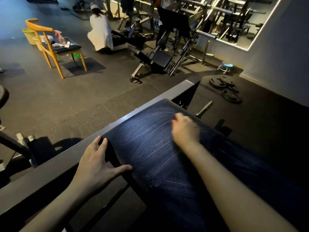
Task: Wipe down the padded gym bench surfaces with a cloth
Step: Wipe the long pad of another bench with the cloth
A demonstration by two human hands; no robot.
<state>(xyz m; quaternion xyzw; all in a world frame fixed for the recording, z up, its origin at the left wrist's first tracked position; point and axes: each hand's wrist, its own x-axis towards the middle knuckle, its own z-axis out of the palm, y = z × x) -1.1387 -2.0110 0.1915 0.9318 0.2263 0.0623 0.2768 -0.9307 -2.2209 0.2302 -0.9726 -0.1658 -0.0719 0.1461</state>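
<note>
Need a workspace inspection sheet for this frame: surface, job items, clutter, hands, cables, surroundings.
Surface: bench pad, dark, wipe streaks across its upper part.
Job's things: cloth, only a pale sliver shows beyond the right hand.
Clutter: weight plates lying beyond the pad.
Hands: left hand flat and spread on the pad's left edge; right hand blurred over the cloth, grip unclear.
Cables: nothing seen.
Surroundings: chair carrying a spray bottle, a crouching person, a gym machine.
</note>
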